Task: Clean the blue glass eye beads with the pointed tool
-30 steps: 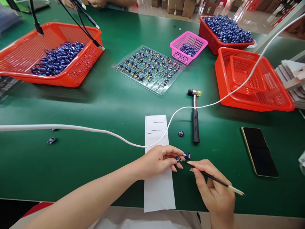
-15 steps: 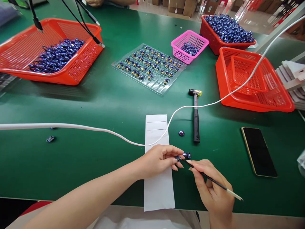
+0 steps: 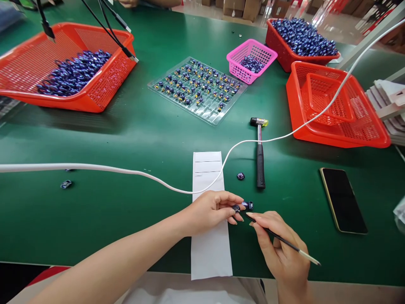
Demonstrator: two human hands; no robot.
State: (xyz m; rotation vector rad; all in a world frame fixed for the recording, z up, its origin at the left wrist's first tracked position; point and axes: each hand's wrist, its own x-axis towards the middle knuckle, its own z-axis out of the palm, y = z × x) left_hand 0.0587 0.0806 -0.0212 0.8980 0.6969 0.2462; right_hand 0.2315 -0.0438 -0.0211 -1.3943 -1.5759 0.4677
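Observation:
Over a long white paper strip (image 3: 210,253), my left hand (image 3: 218,209) pinches a small shiny dark-blue metal part (image 3: 236,208) between thumb and fingers. Another dark-blue piece (image 3: 249,205) shows right at its fingertips; whether it is held too, I cannot tell. My right hand (image 3: 283,245) grips a thin dark stick with a pale rear end (image 3: 286,242), like a fine brush, its tip near the left hand's part but apart from it. One loose blue part (image 3: 241,176) lies beyond, beside a small hammer (image 3: 260,164) with a black grip.
A white cable (image 3: 152,177) crosses in front of me. Behind are a clear tray (image 3: 205,113) of small parts, a pink basket (image 3: 236,69), and red baskets (image 3: 117,80) with blue parts. Nested red baskets (image 3: 341,137) and a phone (image 3: 344,200) are at right.
The stick's tip has drawn back slightly from the part in my left hand. The left hand keeps its pinch, almost unmoved.

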